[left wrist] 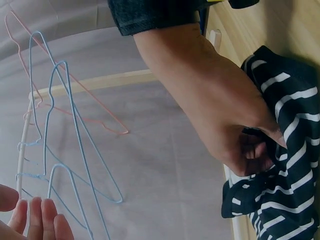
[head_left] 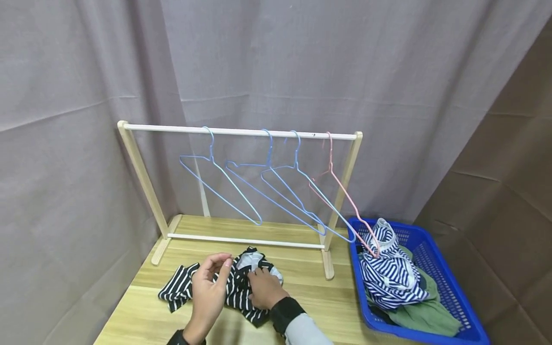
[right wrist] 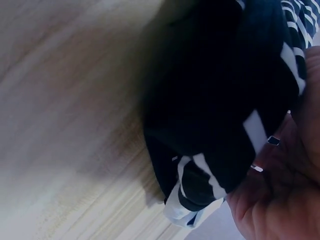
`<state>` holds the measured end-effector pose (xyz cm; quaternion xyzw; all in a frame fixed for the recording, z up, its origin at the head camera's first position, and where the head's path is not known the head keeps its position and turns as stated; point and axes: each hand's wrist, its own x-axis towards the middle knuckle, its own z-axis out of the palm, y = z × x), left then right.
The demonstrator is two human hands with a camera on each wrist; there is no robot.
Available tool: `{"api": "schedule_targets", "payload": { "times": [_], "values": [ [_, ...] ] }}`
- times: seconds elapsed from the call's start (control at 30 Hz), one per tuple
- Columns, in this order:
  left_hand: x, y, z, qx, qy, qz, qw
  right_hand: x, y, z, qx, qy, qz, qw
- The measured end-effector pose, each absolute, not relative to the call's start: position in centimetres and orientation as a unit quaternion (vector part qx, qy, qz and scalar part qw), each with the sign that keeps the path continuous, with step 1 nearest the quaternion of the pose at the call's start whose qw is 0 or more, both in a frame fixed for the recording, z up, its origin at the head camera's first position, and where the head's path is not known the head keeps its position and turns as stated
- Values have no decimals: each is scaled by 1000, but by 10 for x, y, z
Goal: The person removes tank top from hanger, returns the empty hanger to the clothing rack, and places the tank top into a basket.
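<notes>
A crumpled black-and-white striped shirt (head_left: 235,292) lies on the wooden table, its pale inner side showing at the far end. My right hand (head_left: 265,287) grips the bunched fabric from the right; in the left wrist view its curled fingers (left wrist: 257,152) dig into the striped cloth (left wrist: 295,165). Dark fabric (right wrist: 220,100) takes up much of the right wrist view, beside that palm. Raised over the shirt's left part, my left hand (head_left: 209,290) holds nothing, its fingers loosely bent. The left wrist view shows those fingertips (left wrist: 35,220) at the lower left.
Behind the shirt stands a wooden rack with a white top rail (head_left: 241,131). On it hang several wire hangers, blue ones (head_left: 233,184) and a pink one (head_left: 345,191) at the right. A blue basket (head_left: 448,282) on the right holds a striped garment (head_left: 392,278) and green cloth (head_left: 431,311).
</notes>
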<state>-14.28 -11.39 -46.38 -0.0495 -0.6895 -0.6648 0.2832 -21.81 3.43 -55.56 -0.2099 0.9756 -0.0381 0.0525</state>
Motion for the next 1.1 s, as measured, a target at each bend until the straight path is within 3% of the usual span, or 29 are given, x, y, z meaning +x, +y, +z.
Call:
{"api": "schedule_targets", "payload": {
  "times": [0.4, 0.73, 1.1],
  "values": [
    [-138, -108, -456, -69, -695, -664, 266, -222, 42, -550, -210, 975, -57, 37],
    [-134, -116, -456, -62, -701, -652, 280, -223, 46, -546, -228, 968, -68, 85],
    [-133, -118, -457, -74, -709, -644, 278, -212, 61, -562, -234, 965, -98, -67]
  ]
}}
